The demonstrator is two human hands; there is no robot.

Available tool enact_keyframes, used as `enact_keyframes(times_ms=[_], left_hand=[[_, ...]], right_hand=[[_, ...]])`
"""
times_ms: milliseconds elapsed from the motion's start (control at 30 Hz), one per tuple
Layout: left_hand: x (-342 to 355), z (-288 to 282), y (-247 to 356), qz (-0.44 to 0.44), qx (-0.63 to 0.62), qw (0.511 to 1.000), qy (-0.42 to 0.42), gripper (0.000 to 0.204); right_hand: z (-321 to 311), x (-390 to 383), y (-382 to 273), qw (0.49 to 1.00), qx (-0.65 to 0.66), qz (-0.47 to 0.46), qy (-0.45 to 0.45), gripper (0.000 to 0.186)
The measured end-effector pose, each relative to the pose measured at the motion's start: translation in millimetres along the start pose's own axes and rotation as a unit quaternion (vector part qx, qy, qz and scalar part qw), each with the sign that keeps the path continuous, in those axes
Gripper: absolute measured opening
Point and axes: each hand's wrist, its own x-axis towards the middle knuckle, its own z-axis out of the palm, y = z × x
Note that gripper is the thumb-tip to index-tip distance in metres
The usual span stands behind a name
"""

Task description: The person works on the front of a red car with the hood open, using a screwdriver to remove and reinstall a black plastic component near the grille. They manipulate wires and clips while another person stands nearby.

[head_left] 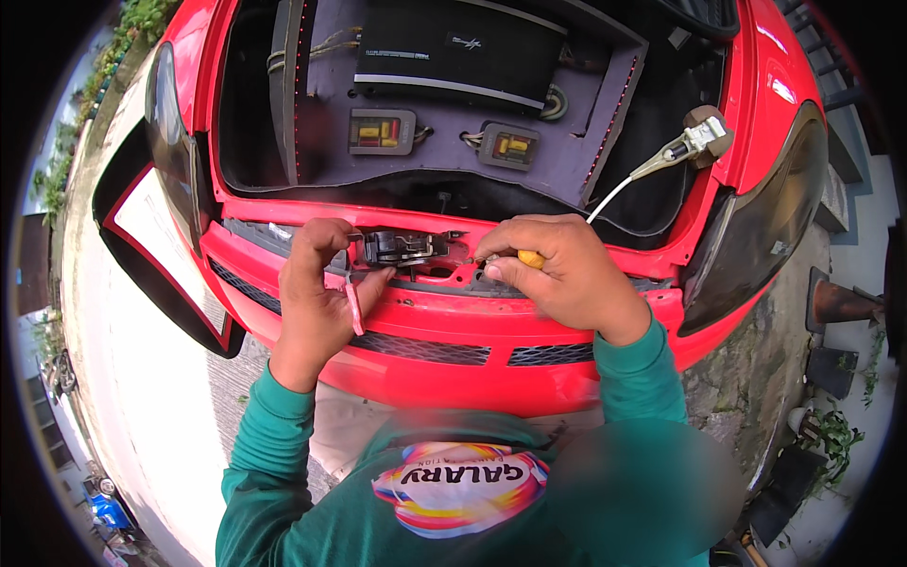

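Observation:
My left hand is closed around a black car latch mechanism, which sits at the front edge of the red car's open compartment. A narrow pink-red strip shows at the base of that thumb; I cannot tell what it belongs to. Just to the right, my right hand pinches a small tool with a yellow handle, probably a screwdriver. Its working end is mostly hidden by the fingers, close to holes in the red body panel.
A black amplifier and two fuse holders sit on a grey carpeted panel. A white connector on a cable rests at the right rim. Dark lamps flank the opening; mesh grilles lie below my hands.

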Motion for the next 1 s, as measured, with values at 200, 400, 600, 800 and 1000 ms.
enact_keyframes(times_ms=[200,400,600,800,1000], left_hand=[[14.0,-26.2,18.3,-0.007,-0.013,0.995,-0.096,0.049],[22.7,-69.2,61.2,0.066,-0.141,0.980,-0.124,0.032],[7.0,-30.8,37.0,0.123,-0.088,0.965,-0.216,0.029],[-11.1,-1.3,32.8,0.113,-0.117,0.973,-0.163,0.032],[-20.5,11.7,25.1,0.068,-0.217,0.967,-0.116,0.041]], right_hand=[[-2.1,1.2,-0.6,0.999,0.036,0.032,0.022,0.016],[-1.6,0.4,5.4,0.999,0.047,-0.020,-0.001,0.014],[-5.0,0.6,6.6,0.997,0.037,-0.051,-0.038,0.016],[-0.8,0.8,13.7,0.994,0.029,-0.087,-0.051,0.014],[4.8,-2.4,17.0,0.995,0.027,-0.083,-0.054,0.012]])
